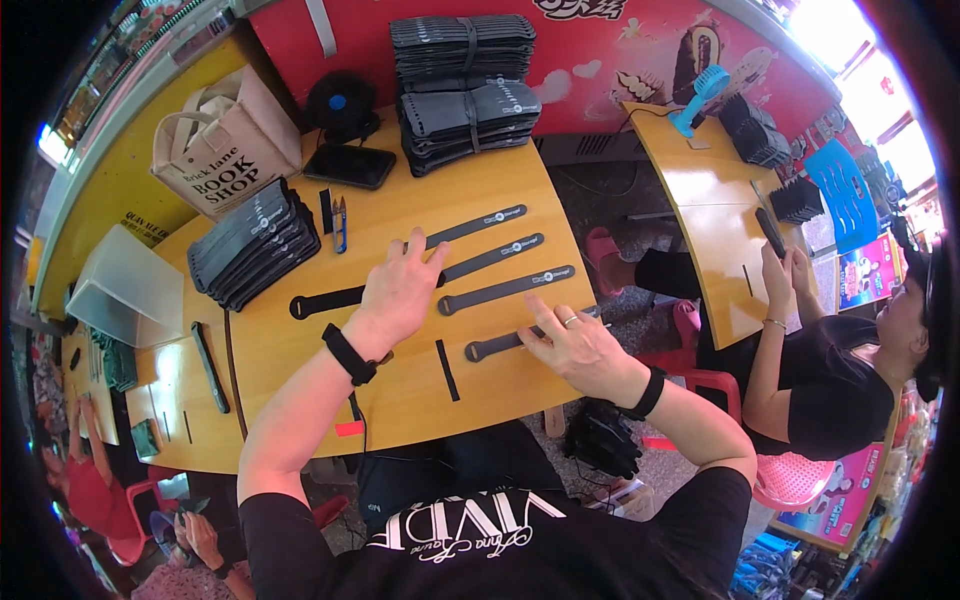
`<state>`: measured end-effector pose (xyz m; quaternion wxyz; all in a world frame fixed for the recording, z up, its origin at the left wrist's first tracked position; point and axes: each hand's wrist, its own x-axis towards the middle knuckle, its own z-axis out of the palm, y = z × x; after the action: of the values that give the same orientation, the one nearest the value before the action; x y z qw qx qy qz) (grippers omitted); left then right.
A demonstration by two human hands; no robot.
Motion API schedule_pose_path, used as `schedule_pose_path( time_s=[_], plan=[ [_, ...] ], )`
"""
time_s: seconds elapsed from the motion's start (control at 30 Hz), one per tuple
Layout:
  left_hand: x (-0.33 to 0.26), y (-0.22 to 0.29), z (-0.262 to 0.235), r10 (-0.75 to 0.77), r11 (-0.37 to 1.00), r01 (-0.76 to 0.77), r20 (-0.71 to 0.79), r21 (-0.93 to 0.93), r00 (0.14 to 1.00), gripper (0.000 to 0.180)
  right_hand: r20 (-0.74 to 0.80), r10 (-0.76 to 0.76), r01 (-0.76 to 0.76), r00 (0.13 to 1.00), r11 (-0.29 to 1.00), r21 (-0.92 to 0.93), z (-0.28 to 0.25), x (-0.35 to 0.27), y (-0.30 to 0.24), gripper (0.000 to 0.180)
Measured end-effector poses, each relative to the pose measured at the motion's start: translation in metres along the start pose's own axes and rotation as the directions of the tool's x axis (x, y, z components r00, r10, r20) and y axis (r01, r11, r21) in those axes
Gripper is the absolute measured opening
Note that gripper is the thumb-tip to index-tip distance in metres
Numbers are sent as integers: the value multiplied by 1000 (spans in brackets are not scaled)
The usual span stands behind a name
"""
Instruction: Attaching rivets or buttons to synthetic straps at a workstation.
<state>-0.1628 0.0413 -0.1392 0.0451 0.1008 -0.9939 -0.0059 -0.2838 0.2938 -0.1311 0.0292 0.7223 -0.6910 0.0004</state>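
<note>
Several dark grey straps with pale print lie nearly parallel on the wooden table [330, 400] before me. My left hand [395, 295] lies over the left parts of the upper straps, fingers stretched and apart. It hides part of the top strap [490, 220] and part of the second strap [500, 257], which runs on leftward as a black band with a loop end. Below them a third strap [510, 290] shows its loop at the left. My right hand [585, 350], fingers spread, touches the lowest strap [495, 345] and covers its right part. A short black strip [447, 370] lies nearer me.
Strap bundles [255, 245] lie at left, with taller stacks [468, 115] at the back. Blue-handled thread snips [341, 225], a black phone [350, 165], a black fan [342, 100], a canvas bag [225, 140] and a clear bin [130, 280] stand around. A co-worker [820, 370] sits at right.
</note>
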Motion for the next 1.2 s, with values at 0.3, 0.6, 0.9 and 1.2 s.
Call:
schedule_pose_path(
  time_s=[0.3,0.6,0.9,1.2],
  plan=[
    [6,-8,13,20,996,-21,-11,-91,1000,55,-31,-7,9,999,998,62,18,17,23,41],
    [8,-12,18,26,994,-29,-27,-104,999,47,-7,18,-18,1000,1000,-18,19,13,16,43],
    [20,-12,21,-52,994,53,4,-96,999,42,-11,12,-12,1000,999,-48,20,23,25,43],
    [44,-17,16,-74,991,79,51,-104,996,37,-70,40,-42,997,999,-24,27,51,51,40]
  ],
)
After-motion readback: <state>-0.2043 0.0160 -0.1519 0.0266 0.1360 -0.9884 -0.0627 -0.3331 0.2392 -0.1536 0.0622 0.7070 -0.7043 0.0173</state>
